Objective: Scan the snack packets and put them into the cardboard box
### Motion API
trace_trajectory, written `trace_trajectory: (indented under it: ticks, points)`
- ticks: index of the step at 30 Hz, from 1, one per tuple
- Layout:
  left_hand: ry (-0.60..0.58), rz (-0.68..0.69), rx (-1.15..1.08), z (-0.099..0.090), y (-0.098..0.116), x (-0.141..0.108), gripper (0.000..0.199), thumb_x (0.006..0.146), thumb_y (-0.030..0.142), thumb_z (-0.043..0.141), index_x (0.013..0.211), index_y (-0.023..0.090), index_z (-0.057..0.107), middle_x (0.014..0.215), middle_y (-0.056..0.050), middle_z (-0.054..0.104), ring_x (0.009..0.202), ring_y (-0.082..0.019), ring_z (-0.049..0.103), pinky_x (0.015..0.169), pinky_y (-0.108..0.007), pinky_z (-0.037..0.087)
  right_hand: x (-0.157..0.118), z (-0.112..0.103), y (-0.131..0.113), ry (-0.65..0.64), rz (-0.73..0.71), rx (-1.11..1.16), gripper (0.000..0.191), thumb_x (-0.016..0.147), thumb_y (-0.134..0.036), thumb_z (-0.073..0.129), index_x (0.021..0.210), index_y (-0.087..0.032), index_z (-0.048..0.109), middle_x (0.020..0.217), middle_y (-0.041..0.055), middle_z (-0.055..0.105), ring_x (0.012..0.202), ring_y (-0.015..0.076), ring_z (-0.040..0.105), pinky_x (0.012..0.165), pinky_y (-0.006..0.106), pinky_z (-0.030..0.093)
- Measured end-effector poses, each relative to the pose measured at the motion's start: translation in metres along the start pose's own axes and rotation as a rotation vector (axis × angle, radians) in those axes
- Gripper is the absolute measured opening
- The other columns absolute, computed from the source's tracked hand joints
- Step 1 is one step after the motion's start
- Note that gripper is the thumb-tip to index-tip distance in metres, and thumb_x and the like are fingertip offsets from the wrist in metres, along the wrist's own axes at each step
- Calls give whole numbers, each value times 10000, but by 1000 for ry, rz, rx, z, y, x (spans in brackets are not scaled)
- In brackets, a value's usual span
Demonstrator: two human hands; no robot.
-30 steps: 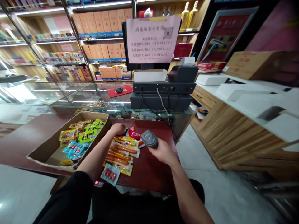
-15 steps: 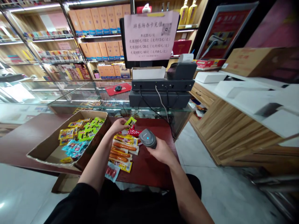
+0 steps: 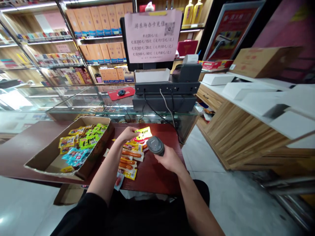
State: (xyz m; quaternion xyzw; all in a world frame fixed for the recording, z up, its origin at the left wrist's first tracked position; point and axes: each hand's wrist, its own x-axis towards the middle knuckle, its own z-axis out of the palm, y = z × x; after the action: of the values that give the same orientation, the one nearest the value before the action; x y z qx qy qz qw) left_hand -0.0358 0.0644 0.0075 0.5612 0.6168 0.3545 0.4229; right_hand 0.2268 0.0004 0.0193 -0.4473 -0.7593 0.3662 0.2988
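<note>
My left hand [image 3: 129, 133] pinches the left end of a yellow-green snack packet [image 3: 144, 132], which is brightly lit and held over a red packet. In my right hand [image 3: 169, 159] is a dark grey handheld scanner [image 3: 156, 146], its head turned toward the packet. Beneath and beside my left forearm, sausage packets [image 3: 130, 154] lie in a column on the dark red table [image 3: 157, 177]. Left of them stands an open cardboard box [image 3: 83, 173] with green packets [image 3: 90, 141], yellow packets [image 3: 67, 142] and blue packets [image 3: 76, 155] inside.
Behind the table is a glass counter with a black cash drawer [image 3: 164, 103], a monitor bearing a pink paper sign [image 3: 151, 36] and hanging cables [image 3: 164, 98]. A wooden cabinet [image 3: 221, 127] stands at the right. Another cardboard box [image 3: 67, 194] sits below the table's left edge.
My left hand has moved slightly right with the packet, which is now brightly lit in front of the scanner. The blue light on the scanner no longer shows. The view has shifted slightly.
</note>
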Motion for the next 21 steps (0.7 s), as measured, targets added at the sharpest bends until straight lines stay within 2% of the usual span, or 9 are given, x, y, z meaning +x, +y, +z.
trace_trajectory:
  ticks: [5, 8, 10, 12, 16, 18, 21]
  points:
    - [-20, 17, -17, -6, 0, -3, 353, 548, 408, 811, 737, 117, 748, 640, -19, 670, 588, -127, 562, 530, -207, 386, 3, 2, -2, -8, 7, -1, 374, 758, -227, 640, 1127, -174, 666, 1004, 88, 761, 906, 243, 713, 810, 313, 521]
    - [12, -1, 11, -31, 5, -16, 379, 566, 429, 799, 776, 116, 754, 678, -25, 683, 605, -130, 564, 542, -210, 395, 9, 8, -6, -47, -13, -5, 357, 757, -235, 647, 1109, -178, 669, 1033, 95, 756, 962, 260, 708, 814, 311, 522]
    - [104, -17, 61, -62, 8, -31, 402, 582, 439, 789, 824, 120, 758, 667, -15, 673, 585, -125, 552, 530, -211, 385, 15, 15, -10, -73, -26, -15, 356, 753, -241, 654, 1103, -180, 666, 1062, 102, 751, 1007, 272, 700, 825, 314, 521]
    - [217, -25, 140, -103, 8, -49, 406, 575, 441, 795, 829, 126, 759, 614, 7, 636, 547, -114, 522, 506, -207, 357, 24, 23, -14, -103, -25, -38, 351, 750, -239, 653, 1095, -180, 663, 1055, 106, 751, 1010, 286, 700, 824, 329, 524]
    - [371, -77, 266, -185, -5, -86, 363, 567, 472, 801, 691, 137, 734, 484, 39, 512, 458, -89, 425, 451, -210, 286, 42, 45, -26, -165, -99, -26, 352, 757, -252, 664, 1103, -186, 656, 1051, 110, 748, 1012, 294, 694, 857, 362, 521]
    - [410, -104, 267, -214, -16, -99, 370, 558, 482, 804, 684, 141, 733, 483, 36, 519, 451, -89, 424, 447, -209, 296, 49, 58, -35, -190, -135, -8, 342, 752, -273, 686, 1083, -189, 662, 1034, 108, 752, 984, 291, 700, 854, 371, 525]
    - [437, -143, 290, -235, -31, -105, 413, 538, 483, 814, 765, 142, 767, 534, 13, 591, 486, -109, 487, 475, -212, 348, 57, 77, -49, -224, -166, 6, 339, 742, -335, 717, 1046, -194, 673, 999, 100, 759, 949, 289, 707, 840, 376, 532]
